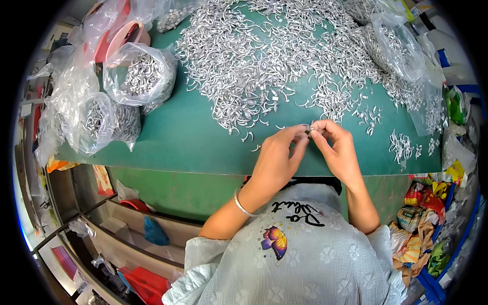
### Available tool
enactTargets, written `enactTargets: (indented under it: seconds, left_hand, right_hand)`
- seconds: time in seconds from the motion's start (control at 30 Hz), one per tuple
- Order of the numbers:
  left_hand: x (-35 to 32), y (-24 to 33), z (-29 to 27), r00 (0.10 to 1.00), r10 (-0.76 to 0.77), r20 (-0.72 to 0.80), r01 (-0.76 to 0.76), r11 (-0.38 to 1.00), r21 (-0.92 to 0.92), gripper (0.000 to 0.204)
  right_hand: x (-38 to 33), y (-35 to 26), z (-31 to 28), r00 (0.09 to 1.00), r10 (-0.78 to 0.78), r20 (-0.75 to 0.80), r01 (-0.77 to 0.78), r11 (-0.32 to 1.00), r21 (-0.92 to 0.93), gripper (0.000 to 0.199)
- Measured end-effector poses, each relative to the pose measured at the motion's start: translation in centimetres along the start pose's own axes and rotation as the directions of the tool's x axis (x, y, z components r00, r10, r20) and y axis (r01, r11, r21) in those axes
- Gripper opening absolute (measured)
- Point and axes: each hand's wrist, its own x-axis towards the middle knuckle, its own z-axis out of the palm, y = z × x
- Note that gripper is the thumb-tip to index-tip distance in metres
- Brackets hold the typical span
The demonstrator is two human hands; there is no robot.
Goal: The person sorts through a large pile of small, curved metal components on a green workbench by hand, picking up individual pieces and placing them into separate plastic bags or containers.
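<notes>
- The left hand (277, 160) and the right hand (338, 152) meet at the near edge of the green tabletop (203, 137), fingertips touching each other
- Between them sits a small metal piece (308, 131), pinched from both sides; the fingers of both hands are closed together on it
- The piece lies just at the fingertips, equally near to both hands; its long axis I cannot tell, it is too small and mostly covered
- The big heap of silver metal hooks (264, 56) lies on the far side of the hands, loose ones reaching near to them
- Clear plastic bags of hooks (140, 76) stand far left; another bag (399, 46) far right, partly cut off
</notes>
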Motion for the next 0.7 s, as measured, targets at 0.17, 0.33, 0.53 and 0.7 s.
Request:
enactTargets:
  seconds: [0.17,0.33,0.53,0.7]
  left_hand:
    - [-0.3,-0.4,-0.2,0.997,-0.054,-0.050,0.063,0.980,0.187,0.035]
    - [-2.0,0.2,-0.9,0.998,0.066,0.017,-0.069,0.959,0.274,0.035]
    - [-4.2,-1.9,-2.3,0.989,0.141,-0.031,-0.115,0.897,0.427,0.026]
    - [-5.2,-2.9,-3.4,0.971,0.163,-0.175,-0.049,0.851,0.523,0.021]
  right_hand:
    - [-0.1,0.4,-1.0,0.992,-0.042,-0.121,0.008,0.963,-0.269,0.010]
    - [-0.9,0.6,0.3,0.973,-0.183,0.138,0.212,0.947,-0.240,0.005]
    - [-0.5,1.2,3.0,0.916,-0.272,0.296,0.344,0.912,-0.225,0.005]
    - [0.9,0.8,1.5,0.926,-0.376,0.033,0.359,0.850,-0.385,0.011]
